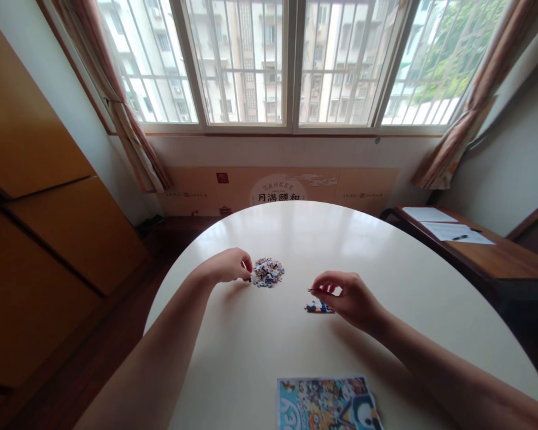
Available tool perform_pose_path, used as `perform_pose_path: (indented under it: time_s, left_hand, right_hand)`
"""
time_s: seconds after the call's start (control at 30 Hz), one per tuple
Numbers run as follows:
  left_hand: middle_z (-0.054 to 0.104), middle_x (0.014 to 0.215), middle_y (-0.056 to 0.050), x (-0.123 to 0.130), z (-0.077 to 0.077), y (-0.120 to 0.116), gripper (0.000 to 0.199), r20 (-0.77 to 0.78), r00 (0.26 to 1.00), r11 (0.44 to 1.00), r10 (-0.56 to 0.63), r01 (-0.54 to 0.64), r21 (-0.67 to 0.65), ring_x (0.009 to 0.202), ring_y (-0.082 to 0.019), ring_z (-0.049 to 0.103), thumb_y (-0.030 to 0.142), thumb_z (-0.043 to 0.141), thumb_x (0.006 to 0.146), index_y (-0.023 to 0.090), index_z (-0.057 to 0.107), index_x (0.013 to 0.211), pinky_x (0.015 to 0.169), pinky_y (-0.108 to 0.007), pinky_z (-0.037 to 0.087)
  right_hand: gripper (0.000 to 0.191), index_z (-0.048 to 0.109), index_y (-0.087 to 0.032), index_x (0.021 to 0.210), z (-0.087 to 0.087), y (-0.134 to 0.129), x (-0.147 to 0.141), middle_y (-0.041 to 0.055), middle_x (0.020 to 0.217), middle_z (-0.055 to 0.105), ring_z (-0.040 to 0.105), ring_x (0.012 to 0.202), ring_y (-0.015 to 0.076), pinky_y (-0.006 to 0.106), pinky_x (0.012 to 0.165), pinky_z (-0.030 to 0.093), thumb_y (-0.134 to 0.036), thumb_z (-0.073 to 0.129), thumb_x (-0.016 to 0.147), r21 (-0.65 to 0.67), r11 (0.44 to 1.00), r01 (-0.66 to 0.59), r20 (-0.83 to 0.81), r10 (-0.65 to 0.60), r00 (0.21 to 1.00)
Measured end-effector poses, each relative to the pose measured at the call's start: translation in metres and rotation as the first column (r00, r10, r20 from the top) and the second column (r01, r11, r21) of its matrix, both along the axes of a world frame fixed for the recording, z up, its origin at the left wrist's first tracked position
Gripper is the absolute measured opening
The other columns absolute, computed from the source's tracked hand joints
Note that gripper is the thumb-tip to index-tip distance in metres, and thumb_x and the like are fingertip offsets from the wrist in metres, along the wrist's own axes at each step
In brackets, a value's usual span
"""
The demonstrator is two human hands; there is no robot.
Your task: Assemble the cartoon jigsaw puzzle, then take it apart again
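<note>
A heap of small puzzle pieces point(269, 272) lies on the white round table point(237, 352). At its left edge is my left hand point(234, 266), thumb and finger closed on a small dark puzzle piece. To the right, my right hand point(344, 294) pinches another puzzle piece point(311, 290) between thumb and finger. Just below that piece, a small joined section of puzzle point(319, 307) in blue and white lies on the table, partly covered by my right hand. Nearer the front sits a colourful picture sheet point(327, 403), cut off by the bottom of the view.
Beyond the table's far edge stands a printed cardboard panel point(367, 185) under barred windows. At the right is a wooden desk point(515, 260) with papers point(457, 232) and a pen. Wooden cabinets point(49, 263) stand on the left.
</note>
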State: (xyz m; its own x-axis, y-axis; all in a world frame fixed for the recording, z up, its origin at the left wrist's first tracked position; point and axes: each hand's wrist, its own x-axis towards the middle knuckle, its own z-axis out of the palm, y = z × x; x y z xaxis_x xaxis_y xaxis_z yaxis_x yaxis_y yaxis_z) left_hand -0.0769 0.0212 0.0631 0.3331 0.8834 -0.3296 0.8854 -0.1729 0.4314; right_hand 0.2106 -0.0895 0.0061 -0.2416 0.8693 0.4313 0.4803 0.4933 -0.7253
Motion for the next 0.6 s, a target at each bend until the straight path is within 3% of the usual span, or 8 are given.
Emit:
perform_pose_path:
  time_s: [0.27, 0.4, 0.47, 0.6]
  left_hand:
    - [0.073, 0.082, -0.005, 0.007, -0.003, 0.000, 0.013, -0.111, 0.994, 0.987, -0.009, 0.026, 0.157, 0.075, -0.020, 0.065, 0.024, 0.064, 0.071, 0.017, 0.071, 0.080, 0.059, -0.025, 0.040]
    - [0.073, 0.084, -0.005, 0.016, -0.002, -0.005, 0.013, -0.061, 0.998, 0.956, 0.030, -0.011, 0.292, 0.075, -0.019, 0.064, 0.028, 0.063, 0.077, 0.018, 0.071, 0.080, 0.060, -0.025, 0.040]
    - [0.073, 0.085, -0.004, 0.027, -0.002, -0.014, 0.017, 0.045, 0.999, 0.943, -0.030, 0.014, 0.332, 0.073, -0.018, 0.064, 0.033, 0.062, 0.080, 0.019, 0.072, 0.082, 0.060, -0.025, 0.042]
    - [0.074, 0.087, -0.004, 0.056, -0.004, -0.040, 0.022, 0.258, 0.918, 0.931, -0.301, 0.225, 0.287, 0.076, -0.018, 0.065, 0.038, 0.063, 0.084, 0.020, 0.075, 0.086, 0.066, -0.025, 0.045]
  right_hand:
    - [0.008, 0.070, -0.021, 0.081, -0.001, -0.001, 0.001, 0.0002, 0.069, 0.069, 0.061, 0.062, 0.0143, 0.027, 0.062, 0.050, -0.027, 0.067, 0.086, -0.001, 1.000, -0.004, -0.022, 0.004, 1.000]
    - [0.008, 0.070, -0.020, 0.082, -0.004, 0.001, 0.001, 0.0020, 0.075, 0.071, 0.063, 0.065, 0.0151, 0.027, 0.062, 0.050, -0.026, 0.067, 0.086, -0.009, 1.000, -0.021, -0.066, 0.021, 0.998]
    - [0.007, 0.069, -0.020, 0.083, -0.004, 0.002, 0.000, 0.0031, 0.078, 0.072, 0.065, 0.068, 0.0161, 0.027, 0.063, 0.051, -0.027, 0.067, 0.086, -0.030, 0.999, -0.022, -0.100, 0.019, 0.995]
    - [0.008, 0.068, -0.020, 0.083, -0.003, 0.002, -0.002, 0.0038, 0.079, 0.073, 0.067, 0.072, 0.0181, 0.029, 0.066, 0.053, -0.027, 0.068, 0.085, -0.076, 0.997, -0.019, -0.163, 0.007, 0.987]
